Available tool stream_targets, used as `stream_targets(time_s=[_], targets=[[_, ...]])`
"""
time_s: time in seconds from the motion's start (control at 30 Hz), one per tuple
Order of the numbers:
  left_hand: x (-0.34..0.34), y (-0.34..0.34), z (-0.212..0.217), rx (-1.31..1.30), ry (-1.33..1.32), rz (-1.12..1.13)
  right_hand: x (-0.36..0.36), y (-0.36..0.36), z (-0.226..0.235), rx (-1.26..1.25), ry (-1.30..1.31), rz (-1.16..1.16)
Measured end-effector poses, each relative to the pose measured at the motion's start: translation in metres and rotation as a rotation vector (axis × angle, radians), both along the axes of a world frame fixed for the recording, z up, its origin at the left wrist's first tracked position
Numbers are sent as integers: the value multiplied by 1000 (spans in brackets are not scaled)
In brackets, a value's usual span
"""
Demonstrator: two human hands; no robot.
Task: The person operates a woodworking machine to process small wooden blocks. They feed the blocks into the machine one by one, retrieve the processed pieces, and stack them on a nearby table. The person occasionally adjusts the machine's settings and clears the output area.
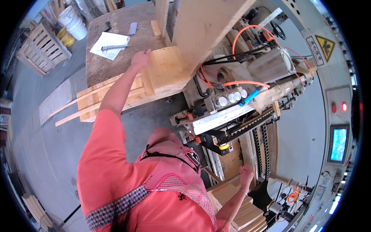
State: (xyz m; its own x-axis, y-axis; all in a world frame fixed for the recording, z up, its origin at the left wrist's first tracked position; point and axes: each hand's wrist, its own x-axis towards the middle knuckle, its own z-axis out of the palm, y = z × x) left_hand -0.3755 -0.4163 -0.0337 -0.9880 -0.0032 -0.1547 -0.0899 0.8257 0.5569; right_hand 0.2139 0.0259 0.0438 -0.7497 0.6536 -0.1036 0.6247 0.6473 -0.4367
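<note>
Left hand is up on the top edge of the light wooden panel, fingers curled over it in a loose grip, the panel lying on the stack of boards against the brown table. Right hand rests on another pile of wooden panels beside the machine; whether it grips, I cannot tell. Plenty of panels remain in both stacks, nothing lifted yet.
</note>
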Motion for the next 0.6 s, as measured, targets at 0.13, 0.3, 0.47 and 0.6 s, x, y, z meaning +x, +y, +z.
stream_targets(time_s=[0.13,0.3,0.47,0.6], targets=[[-3,-3,6,-48,-32,-32,7,-3,-8,20,53,-63],[-12,2,-10,-12,12,15,28,-4,-19,28,-11,-86],[-25,5,-52,-236,207,-169,53,-6,-21,-3,-110,-239],[-44,-99,-117,-659,343,-123,19,-16,20,162,-48,-222]])
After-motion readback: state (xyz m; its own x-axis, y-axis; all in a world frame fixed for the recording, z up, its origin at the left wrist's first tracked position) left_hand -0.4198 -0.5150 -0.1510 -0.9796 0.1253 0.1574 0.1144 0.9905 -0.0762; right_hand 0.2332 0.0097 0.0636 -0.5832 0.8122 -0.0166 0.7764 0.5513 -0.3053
